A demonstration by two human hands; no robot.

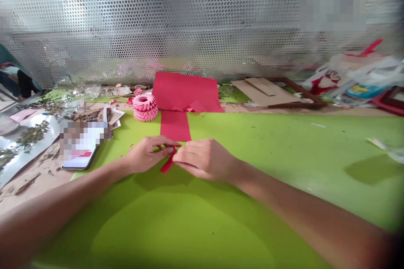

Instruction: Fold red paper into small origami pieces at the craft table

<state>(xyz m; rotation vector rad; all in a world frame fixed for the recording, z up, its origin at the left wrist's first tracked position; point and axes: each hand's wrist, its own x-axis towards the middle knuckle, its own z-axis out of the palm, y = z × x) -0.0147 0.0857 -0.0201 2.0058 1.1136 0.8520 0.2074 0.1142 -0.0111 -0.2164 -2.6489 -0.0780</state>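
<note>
Between the fingertips of both hands is a narrow red paper strip [166, 165], its loose end slanting down toward the green tabletop. My left hand [150, 153] pinches the strip's upper end from the left. My right hand [206, 159] is closed at the strip's right side; its fingers partly hide the strip. Just beyond the hands lies a red paper rectangle [175, 126], and behind that a larger red sheet [186, 90]. A pink ring-shaped stack of folded paper pieces [145, 107] stands to the left of the sheets.
A phone [82, 147] and photo prints [114, 117] lie at the left beside scattered dried plant bits [33, 134]. Back right are brown cardboard pieces [265, 92], a wooden frame [311, 98] and plastic bags [362, 77]. A perforated metal screen [189, 21] stands behind the green table [268, 151].
</note>
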